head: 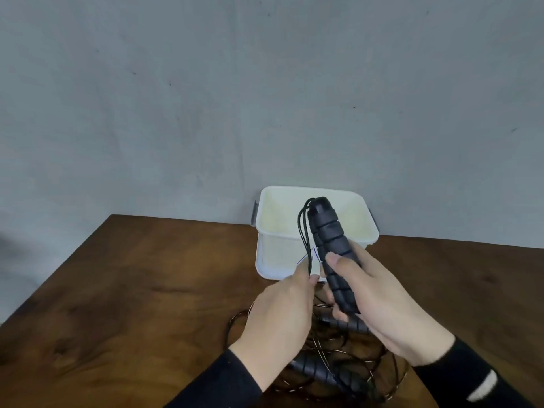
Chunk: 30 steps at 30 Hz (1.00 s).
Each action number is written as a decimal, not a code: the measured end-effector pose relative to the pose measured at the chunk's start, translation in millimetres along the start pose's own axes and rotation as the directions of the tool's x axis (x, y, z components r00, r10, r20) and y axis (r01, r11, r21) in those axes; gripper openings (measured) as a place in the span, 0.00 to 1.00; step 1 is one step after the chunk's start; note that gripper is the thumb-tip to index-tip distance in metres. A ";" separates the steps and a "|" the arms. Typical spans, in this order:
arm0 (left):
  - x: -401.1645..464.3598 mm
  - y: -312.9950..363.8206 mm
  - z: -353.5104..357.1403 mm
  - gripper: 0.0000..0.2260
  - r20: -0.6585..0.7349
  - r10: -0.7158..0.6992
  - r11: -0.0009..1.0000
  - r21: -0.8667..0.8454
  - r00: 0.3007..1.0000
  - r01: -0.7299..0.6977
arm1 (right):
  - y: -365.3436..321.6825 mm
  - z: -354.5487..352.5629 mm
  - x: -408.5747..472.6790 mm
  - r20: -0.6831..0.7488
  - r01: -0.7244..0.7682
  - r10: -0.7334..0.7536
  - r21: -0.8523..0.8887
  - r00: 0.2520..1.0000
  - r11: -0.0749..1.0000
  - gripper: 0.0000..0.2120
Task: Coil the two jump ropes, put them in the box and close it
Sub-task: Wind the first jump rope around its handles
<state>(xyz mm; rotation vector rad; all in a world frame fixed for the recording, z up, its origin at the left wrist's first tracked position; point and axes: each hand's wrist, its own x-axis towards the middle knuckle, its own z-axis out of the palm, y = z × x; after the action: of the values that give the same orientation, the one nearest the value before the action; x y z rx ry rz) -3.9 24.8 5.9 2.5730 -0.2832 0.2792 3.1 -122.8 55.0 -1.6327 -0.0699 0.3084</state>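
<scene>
Left: bare brown wooden table against a grey wall.

Centre-left: left hand, dark sleeve at the wrist, raised above the table; fingertips pinched on the thin black cord just below its loops.

Centre: white open box at the far table edge, against the wall (grey latches on both sides, no lid in view, interior partly hidden by the handles).

Centre-right: 2 black ribbed foam handles held together, tilted upright in front of the box, cord looped from their top end.

Right: right hand wrapped around the lower half of the handles, thumb across the front.

Below both hands: loose tangle of rope on the table, with further black handles lying in it, well short of the box.
</scene>
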 end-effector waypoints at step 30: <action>63.5 -32.1 -34.0 0.15 0.262 0.198 0.691 -0.721 0.944 0.056 | -15.2 -28.3 -9.5 0.338 0.402 -0.258 -0.480 0.905 0.780 0.42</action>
<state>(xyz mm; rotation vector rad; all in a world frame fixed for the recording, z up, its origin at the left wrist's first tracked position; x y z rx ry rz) 60.2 60.4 34.8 1.7925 -0.5018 -0.2123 2.9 -151.0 73.1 -2.0917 -0.6979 0.2312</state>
